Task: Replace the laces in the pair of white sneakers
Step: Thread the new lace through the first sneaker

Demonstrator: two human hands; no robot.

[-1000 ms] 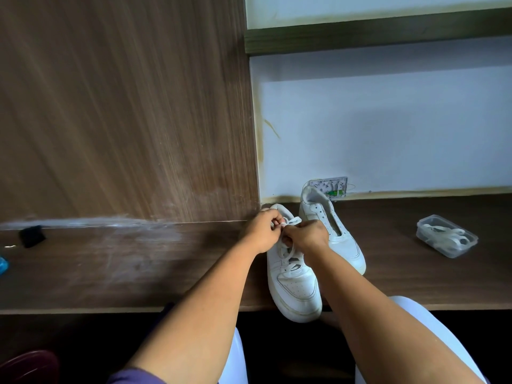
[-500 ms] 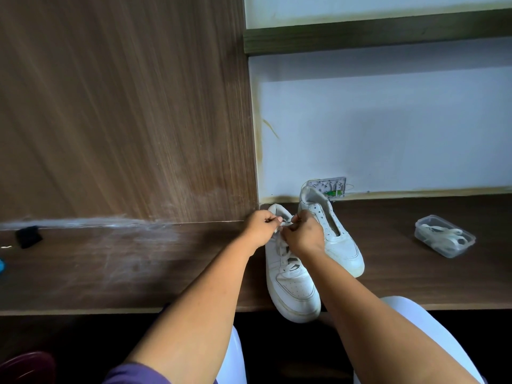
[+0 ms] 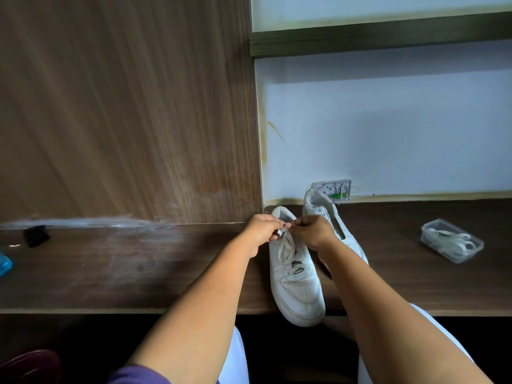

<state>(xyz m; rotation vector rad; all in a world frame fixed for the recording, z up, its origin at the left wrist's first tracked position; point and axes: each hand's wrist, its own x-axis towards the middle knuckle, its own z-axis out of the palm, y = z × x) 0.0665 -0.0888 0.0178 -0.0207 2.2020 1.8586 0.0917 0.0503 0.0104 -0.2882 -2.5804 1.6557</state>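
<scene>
Both hands pinched the lace (image 3: 285, 249) above the nearer sneaker (image 3: 295, 275), left hand (image 3: 261, 231) and right hand (image 3: 314, 234) meeting at its collar; the lace trailed toeward.

Two sneakers stand side by side on the table (image 3: 138, 273), toes toward the near edge. The left sneaker (image 3: 297, 284) lies nearer, its toe jutting past the table's near edge; the right sneaker (image 3: 329, 217) sits just beside it, farther back, its heel close to the far wall. Behind that heel a wall socket (image 3: 336, 187) is set in the wall. Both hands meet over the left sneaker's far end, left hand (image 3: 261, 230) left of right hand (image 3: 313, 231), with the lace (image 3: 286, 249) between them. Well to the right a plastic container (image 3: 452, 241) lies on the table, with laces inside. Far left on the table sits a small block (image 3: 36, 235).
</scene>
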